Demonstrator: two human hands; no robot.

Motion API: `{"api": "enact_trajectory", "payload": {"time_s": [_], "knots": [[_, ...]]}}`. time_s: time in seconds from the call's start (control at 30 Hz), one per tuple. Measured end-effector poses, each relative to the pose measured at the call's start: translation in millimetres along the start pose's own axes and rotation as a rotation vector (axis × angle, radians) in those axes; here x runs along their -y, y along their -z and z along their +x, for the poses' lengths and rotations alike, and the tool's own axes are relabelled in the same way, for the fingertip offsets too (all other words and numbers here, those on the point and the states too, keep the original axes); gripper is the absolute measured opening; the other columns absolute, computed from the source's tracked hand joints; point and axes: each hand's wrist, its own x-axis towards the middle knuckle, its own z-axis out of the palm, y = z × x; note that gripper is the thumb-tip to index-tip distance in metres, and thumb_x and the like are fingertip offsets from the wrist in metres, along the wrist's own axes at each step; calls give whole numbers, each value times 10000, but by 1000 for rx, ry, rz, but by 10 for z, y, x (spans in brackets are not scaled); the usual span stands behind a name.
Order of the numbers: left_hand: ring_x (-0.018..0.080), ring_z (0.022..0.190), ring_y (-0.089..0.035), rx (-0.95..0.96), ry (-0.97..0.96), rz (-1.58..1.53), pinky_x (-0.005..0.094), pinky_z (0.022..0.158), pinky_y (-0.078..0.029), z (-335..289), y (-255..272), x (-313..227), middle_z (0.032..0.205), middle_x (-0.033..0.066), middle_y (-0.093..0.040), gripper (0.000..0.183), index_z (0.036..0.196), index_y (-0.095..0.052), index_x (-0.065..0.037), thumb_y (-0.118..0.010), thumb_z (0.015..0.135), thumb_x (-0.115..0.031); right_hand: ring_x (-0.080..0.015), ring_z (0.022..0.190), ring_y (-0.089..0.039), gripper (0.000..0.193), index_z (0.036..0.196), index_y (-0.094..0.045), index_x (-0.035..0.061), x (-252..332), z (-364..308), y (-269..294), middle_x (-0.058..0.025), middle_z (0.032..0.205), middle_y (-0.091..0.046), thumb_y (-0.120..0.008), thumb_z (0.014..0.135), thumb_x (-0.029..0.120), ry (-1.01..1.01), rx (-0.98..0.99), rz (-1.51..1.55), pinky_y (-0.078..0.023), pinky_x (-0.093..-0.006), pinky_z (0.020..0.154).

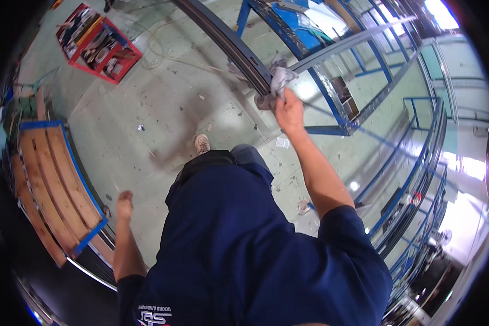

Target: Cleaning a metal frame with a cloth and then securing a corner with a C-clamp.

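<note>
wiping seemed underway, its remainder unclear: the right hand (291,111) clutched a grey cloth (282,79) by the dark bar (233,49), but i couldn't tell the finger spread of the left hand (124,204).

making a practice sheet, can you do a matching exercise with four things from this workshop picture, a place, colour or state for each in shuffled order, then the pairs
1. Right hand
2. Left hand
3. Loaded cart
4. Wooden slats

A. Red, standing on the floor
B. Holding a pale grey rag by the end of a dark metal profile
C. Brown, bordered partly by blue
D. Lowered, with no object visible in it

Pairs: 1-B, 2-D, 3-A, 4-C
</note>
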Motion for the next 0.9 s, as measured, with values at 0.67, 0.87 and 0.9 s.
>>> {"api": "enact_trajectory", "payload": {"time_s": [0.67,0.87,0.9], "knots": [[153,1058,-561,296,-152,-160,352,914,-466,422,-184,-2587,1221,-5,-610,369,1261,-590,-140,-632,978,-373,-165,884,-648,326,1126,-677,9,294,96,310,-113,940,-721,-487,874,89,-661,-431,500,-507,-323,821],[132,1066,-571,347,-352,94,324,901,-471,395,-322,-3236,1237,-5,-617,331,1262,-591,-111,-608,996,-308,-422,876,-629,295,1114,-668,81,567,-217,-157,-183,953,-680,-606,826,60,-124,-8,-28,-498,-457,785],[132,1066,-571,348,-360,107,324,901,-471,346,-307,-3353,1237,-5,-617,331,1262,-591,-111,-608,996,-308,-337,872,-646,285,1049,-686,128,594,-342,-70,-150,870,-633,-630,786,33,2,121,-184,-466,-456,758]]}}
